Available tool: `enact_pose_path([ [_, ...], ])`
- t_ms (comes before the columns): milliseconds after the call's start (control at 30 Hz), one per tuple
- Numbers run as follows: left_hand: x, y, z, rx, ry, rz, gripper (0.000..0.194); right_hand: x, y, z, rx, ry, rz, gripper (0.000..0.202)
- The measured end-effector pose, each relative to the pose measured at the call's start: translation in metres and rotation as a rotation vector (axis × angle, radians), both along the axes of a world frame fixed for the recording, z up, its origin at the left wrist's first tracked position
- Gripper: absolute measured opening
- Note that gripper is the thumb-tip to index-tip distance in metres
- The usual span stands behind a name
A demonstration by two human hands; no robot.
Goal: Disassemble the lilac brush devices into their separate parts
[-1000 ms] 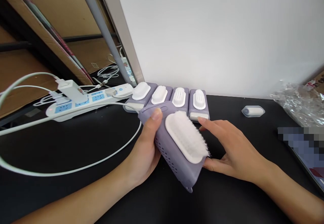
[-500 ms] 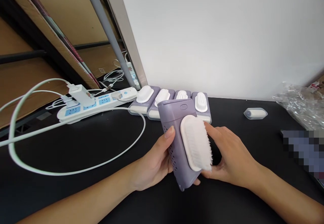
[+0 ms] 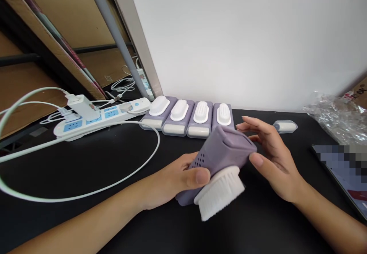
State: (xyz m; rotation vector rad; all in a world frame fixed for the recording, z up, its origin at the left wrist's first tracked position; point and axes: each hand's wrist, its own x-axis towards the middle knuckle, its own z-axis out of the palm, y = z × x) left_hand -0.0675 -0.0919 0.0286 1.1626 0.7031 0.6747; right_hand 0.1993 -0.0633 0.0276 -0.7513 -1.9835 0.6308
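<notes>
I am gripping the purple brush (image 3: pixel 220 158) in my left hand (image 3: pixel 174 179), right hand (image 3: pixel 272 158) open, thumb touching; tilting bristles-down, it is risking slipping onto the worktop (image 3: pixel 114 223).

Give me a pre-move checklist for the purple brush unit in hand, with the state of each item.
1. Left hand grips the purple brush unit: ok.
2. Right hand steadies its end, thumb touching: ok.
3. White bristles face down toward the black table: ok.
4. Row of four units lined up by the wall: ok.
5. White cable lies apart from the hands: ok.
6. Small capsule intact: cannot tell.
</notes>
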Motion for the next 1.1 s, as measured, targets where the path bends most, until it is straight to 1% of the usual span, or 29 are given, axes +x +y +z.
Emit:
enact_pose_path([
  [100, -0.001, 0.001, -0.001, 0.024, 0.036, -0.037, 0.08, -0.002, -0.004, 0.008, -0.078, -0.015, 0.069, 0.043],
  [200, -0.002, 0.004, -0.003, -0.002, 0.033, -0.021, 0.078, -0.004, -0.005, 0.013, -0.165, -0.021, 0.067, 0.026],
  [267, -0.003, 0.005, -0.004, -0.024, 0.012, -0.022, 0.072, -0.004, -0.005, 0.014, -0.23, -0.035, 0.083, 0.023],
  [333, -0.004, 0.007, -0.004, -0.053, -0.021, -0.032, 0.065, -0.002, -0.005, 0.015, -0.324, -0.066, 0.129, 0.02],
  [400, -0.004, 0.007, -0.005, -0.099, -0.045, -0.006, 0.057, 0.0, -0.004, 0.015, -0.428, -0.083, 0.171, 0.017],
  [467, -0.003, 0.007, -0.005, -0.131, -0.076, 0.088, 0.049, 0.001, -0.003, 0.013, -0.494, -0.067, 0.156, 0.02],
  [533, -0.001, 0.007, -0.005, -0.149, -0.138, 0.202, 0.043, 0.001, 0.001, 0.011, -0.54, -0.011, 0.067, 0.029],
  [600, 0.002, 0.008, -0.004, -0.166, -0.218, 0.273, 0.045, 0.0, 0.006, 0.007, -0.592, 0.076, -0.026, 0.035],
  [633, 0.003, 0.008, -0.003, -0.17, -0.254, 0.296, 0.048, -0.001, 0.008, 0.005, -0.617, 0.118, -0.051, 0.037],
  [700, 0.004, 0.01, -0.001, -0.158, -0.3, 0.334, 0.051, -0.001, 0.012, 0.0, -0.662, 0.163, -0.049, 0.041],
  [800, 0.006, 0.011, -0.001, -0.114, -0.306, 0.378, 0.048, -0.002, 0.014, -0.004, -0.709, 0.183, -0.026, 0.05],
  [867, 0.006, 0.011, -0.002, -0.1, -0.284, 0.364, 0.049, -0.003, 0.015, -0.004, -0.74, 0.208, -0.026, 0.051],
  [967, 0.006, 0.011, -0.004, -0.107, -0.242, 0.35, 0.052, -0.005, 0.016, -0.004, -0.794, 0.234, -0.023, 0.048],
  [1033, 0.007, 0.01, -0.004, -0.132, -0.208, 0.397, 0.053, -0.006, 0.017, -0.003, -0.821, 0.231, -0.025, 0.045],
  [1100, 0.008, 0.012, -0.006, -0.146, -0.161, 0.489, 0.055, -0.006, 0.017, -0.002, -0.811, 0.199, -0.03, 0.041],
])
